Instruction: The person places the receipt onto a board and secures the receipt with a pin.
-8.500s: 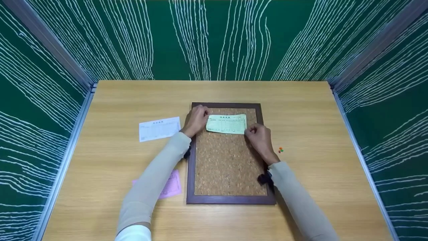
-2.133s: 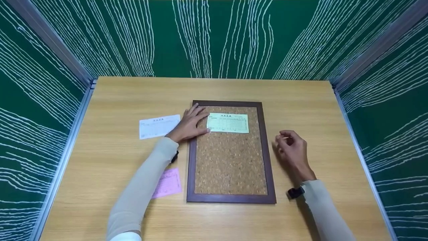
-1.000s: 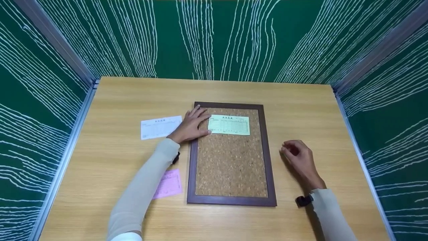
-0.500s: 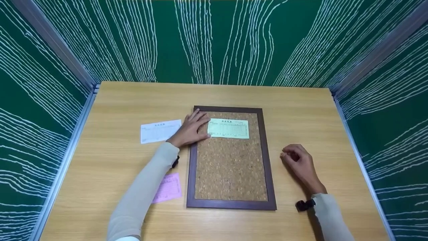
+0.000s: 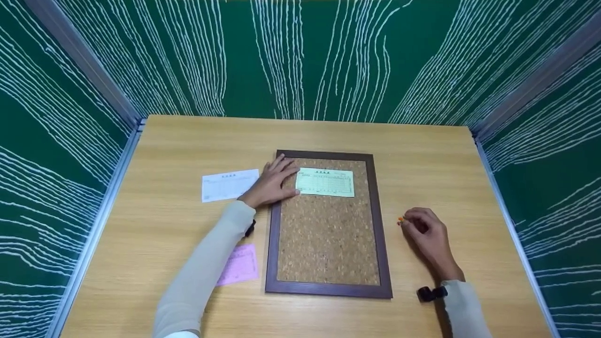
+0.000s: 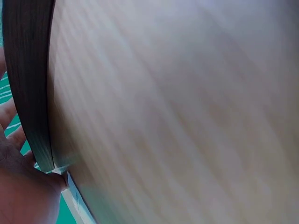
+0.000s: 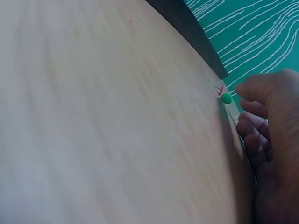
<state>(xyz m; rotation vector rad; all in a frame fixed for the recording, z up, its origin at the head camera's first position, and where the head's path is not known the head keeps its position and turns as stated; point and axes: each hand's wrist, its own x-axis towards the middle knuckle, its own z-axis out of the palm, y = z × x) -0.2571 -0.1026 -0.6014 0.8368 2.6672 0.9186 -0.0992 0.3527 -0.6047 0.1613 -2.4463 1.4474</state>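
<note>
Left hand: The left hand (image 5: 271, 184) lies spread across the upper left side of the dark frame (image 5: 328, 288); thumb and index fingertips touch the left edge of the green slip, and the grip is relaxed, with nothing pinched.
Green slip: The green slip (image 5: 325, 182), printed with a grid, lies flat on the upper part of the cork panel (image 5: 326, 239), inside the frame; its right edge stops short of the frame's right rail.
Right hand: The right hand (image 5: 429, 234) is low over the table (image 5: 188, 141), right of the frame, with fingers curled and thumb towards them. Whether the fingertips pinch a pin cannot be told.
Pins: An orange pin (image 5: 401, 218) is at the right fingertips; a red pin (image 7: 221, 90) and a round green pin head (image 7: 226, 98) are just beside them.
White slip: The white slip (image 5: 229, 184) lies on the table left of the frame, partly overlapped in view by the left hand.
Pink slip: The pink slip (image 5: 240, 265) lies nearer the person, partly hidden by the left sleeve (image 5: 202, 272).
</note>
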